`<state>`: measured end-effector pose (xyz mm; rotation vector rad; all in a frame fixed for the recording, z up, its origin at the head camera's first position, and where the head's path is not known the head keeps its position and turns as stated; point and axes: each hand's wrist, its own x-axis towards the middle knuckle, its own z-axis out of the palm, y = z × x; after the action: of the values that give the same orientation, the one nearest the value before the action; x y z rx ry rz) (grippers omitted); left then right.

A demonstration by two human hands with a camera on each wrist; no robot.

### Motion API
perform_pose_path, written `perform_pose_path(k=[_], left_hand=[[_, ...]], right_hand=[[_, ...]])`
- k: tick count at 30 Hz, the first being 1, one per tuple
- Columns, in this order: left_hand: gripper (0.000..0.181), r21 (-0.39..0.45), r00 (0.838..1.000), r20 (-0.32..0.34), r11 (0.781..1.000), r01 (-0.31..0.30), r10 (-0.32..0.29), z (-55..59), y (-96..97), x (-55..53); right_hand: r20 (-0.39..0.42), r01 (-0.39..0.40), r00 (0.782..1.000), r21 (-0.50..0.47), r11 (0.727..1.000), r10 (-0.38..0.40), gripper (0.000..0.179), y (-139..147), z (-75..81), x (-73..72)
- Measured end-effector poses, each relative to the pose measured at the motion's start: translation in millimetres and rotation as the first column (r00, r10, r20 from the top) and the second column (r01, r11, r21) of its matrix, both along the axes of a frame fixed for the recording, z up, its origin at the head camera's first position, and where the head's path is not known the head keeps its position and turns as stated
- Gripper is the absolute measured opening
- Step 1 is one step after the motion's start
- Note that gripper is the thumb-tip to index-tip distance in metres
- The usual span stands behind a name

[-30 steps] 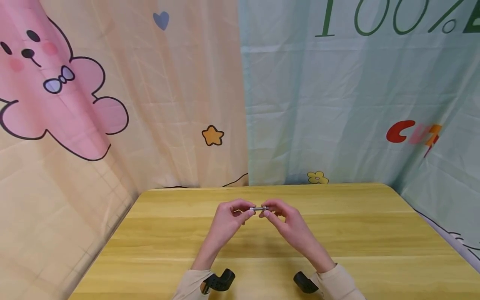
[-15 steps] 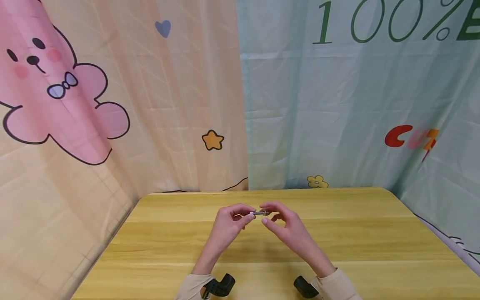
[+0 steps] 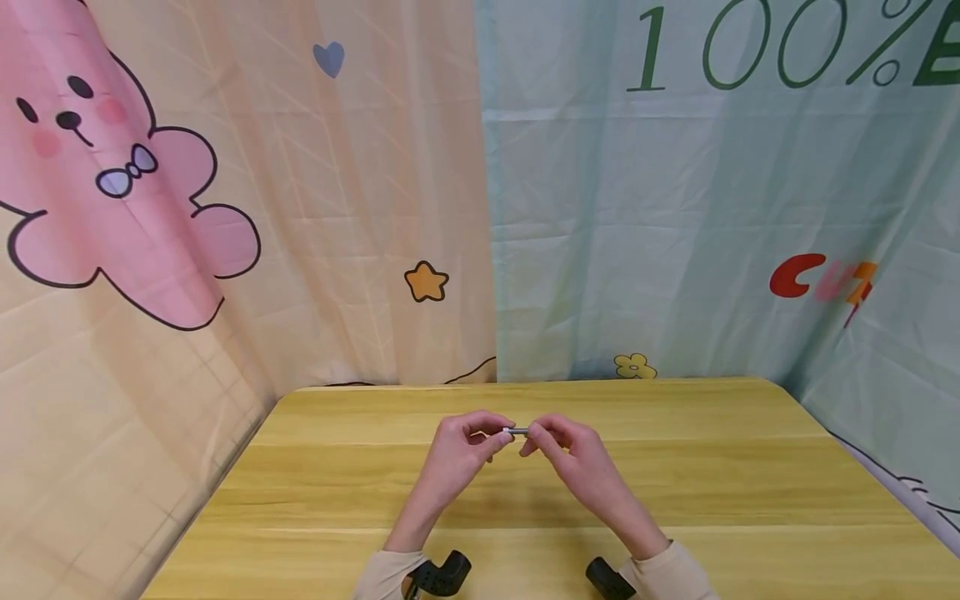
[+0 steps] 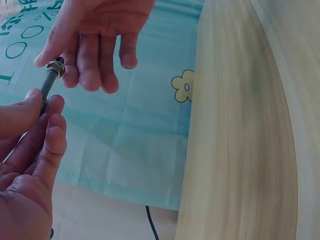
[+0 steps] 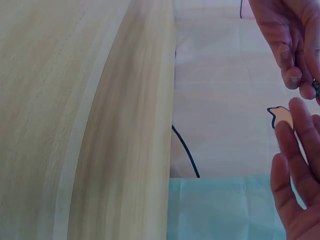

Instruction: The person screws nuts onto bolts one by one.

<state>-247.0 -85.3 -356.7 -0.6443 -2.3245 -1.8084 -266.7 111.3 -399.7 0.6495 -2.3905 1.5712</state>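
Observation:
Between the two hands, held up over the table, is a threaded metal bolt (image 3: 519,431). My left hand (image 3: 459,452) pinches one end of it between thumb and fingers. At the other end, my right hand (image 3: 579,460) pinches the bolt by a hex nut (image 4: 54,67), which shows in the left wrist view with bare thread (image 4: 48,84) below it. The right hand's other fingers hang loosely under the nut. In the right wrist view only a small dark piece of the bolt (image 5: 316,87) shows at the right edge; fingers hide the rest.
A wooden table (image 3: 360,492) lies beneath the hands, its far edge near the printed curtains (image 3: 637,208). Black wrist devices (image 3: 442,573) sit at both cuffs of the light sleeves (image 3: 675,571).
Half a second ago the right thumb stood apart from the index finger beside the nut; now they pinch together there. The left hand keeps its grip, and the head view has tilted slightly upward.

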Motion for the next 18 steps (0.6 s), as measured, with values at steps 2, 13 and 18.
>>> perform_pose_path(k=[2,13,18], left_hand=[[0.011,-0.002,1.000,-0.002,1.000,-0.002,0.002,0.2,0.0,0.0],[0.011,-0.022,0.999,0.004,0.999,-0.035,0.036,0.5,-2.8,0.5],[0.011,-0.012,1.000,0.011,1.000,-0.022,0.022,0.4,-1.7,0.3]], right_hand=[[0.033,-0.005,0.999,-0.014,1.000,0.006,0.028,-0.3,-0.4,-0.4],[-0.170,-0.091,0.982,-0.024,0.996,0.086,0.023,3.5,-2.0,-4.5],[-0.135,-0.039,0.990,0.005,0.999,0.039,0.013,2.2,0.0,-2.9]])
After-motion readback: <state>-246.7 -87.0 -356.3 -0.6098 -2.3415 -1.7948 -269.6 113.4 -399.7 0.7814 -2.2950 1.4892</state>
